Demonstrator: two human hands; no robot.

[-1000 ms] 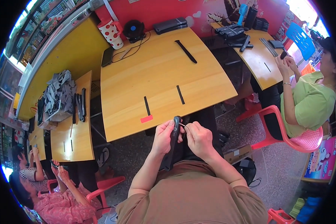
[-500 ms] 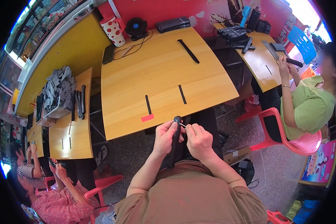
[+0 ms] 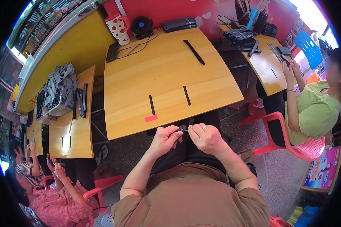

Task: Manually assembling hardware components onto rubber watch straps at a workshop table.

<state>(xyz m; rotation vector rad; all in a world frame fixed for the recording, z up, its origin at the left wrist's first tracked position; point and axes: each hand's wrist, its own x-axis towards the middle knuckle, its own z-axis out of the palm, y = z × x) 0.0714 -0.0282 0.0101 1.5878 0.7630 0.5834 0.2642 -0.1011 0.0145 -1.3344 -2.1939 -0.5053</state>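
Head: held strip (image 3: 183,128) now looks shorter.

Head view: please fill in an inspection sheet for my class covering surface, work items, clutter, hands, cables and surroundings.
Surface: wooden table bearing two short dark strips, a red strip and a long black strap.
Work items: dark piece and thin metal rod, held beyond the near edge.
Clutter: spotted mug, fan, phone-like slab, dark stack.
Hands: left hand grips the dark piece; right hand pinches the rod.
Cables: thin black cable curving near the fan.
Surroundings: people seated at side tables, including one in green.
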